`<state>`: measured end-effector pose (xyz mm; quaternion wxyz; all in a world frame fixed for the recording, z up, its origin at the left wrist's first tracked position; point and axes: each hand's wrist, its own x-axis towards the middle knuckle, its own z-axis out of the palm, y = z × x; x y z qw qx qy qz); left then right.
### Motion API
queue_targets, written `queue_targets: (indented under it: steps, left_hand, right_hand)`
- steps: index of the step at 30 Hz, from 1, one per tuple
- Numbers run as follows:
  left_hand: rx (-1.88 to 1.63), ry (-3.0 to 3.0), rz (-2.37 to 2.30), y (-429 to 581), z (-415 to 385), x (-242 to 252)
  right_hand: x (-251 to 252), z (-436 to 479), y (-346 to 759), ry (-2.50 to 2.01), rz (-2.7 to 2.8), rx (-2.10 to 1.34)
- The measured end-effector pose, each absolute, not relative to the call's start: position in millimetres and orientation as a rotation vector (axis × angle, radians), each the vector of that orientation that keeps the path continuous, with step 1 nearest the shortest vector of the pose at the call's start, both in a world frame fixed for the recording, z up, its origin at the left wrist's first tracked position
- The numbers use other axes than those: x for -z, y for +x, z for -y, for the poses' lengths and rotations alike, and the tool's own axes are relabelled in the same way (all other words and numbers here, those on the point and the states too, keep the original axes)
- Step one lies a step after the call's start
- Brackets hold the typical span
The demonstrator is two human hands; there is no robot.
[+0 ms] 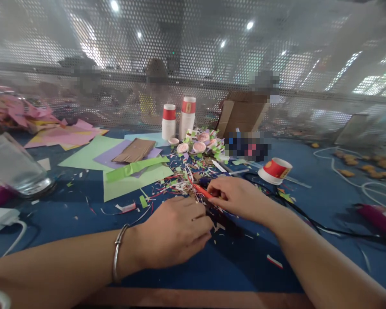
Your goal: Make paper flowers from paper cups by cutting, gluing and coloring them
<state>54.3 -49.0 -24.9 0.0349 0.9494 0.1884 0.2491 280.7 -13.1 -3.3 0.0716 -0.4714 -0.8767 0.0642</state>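
My left hand (176,231), with a silver bangle at the wrist, is low over the table in the middle. Its fingers are curled down, and anything under them is hidden. To its right, my right hand (236,197) has thumb and fingers closed at the end of a slim orange-red piece (202,191), whose exact kind I cannot make out. Shredded paper scraps (180,185) in white, red and green lie around my fingertips. A dark object (206,182) sits just behind the orange-red piece, partly hidden by my right hand.
Paper cup stacks (169,122) stand behind decorated pieces (199,147). Coloured sheets (83,154), cardboard (135,150) and a glass (16,167) are left. A cut cup (275,170), black cable (304,221) and white cord (333,167) lie right. A perforated screen (193,47) rises behind.
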Motion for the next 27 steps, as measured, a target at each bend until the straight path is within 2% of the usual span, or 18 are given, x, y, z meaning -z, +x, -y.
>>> queue_targets:
  steps: [6, 12, 16, 19, 27]
  left_hand:
    - [-0.974, 2.629, -0.999, 36, 27, 6]
    - [-0.364, 2.548, -1.234, 28, 17, 0]
    - [-0.189, 2.516, -1.282, 23, 22, 5]
    - [-0.24, 2.425, -1.28, 18, 27, 11]
    - [-0.428, 2.373, -1.163, 26, 25, 24]
  right_hand:
    - [8, 15, 274, -1.483, 2.649, -0.141]
    - [-2, 18, 280, -1.389, 2.626, -0.418]
    - [-8, 18, 285, -1.252, 2.579, -0.698]
    - [-10, 18, 286, -1.231, 2.511, -0.769]
    - [-12, 17, 292, -1.273, 2.395, -0.626]
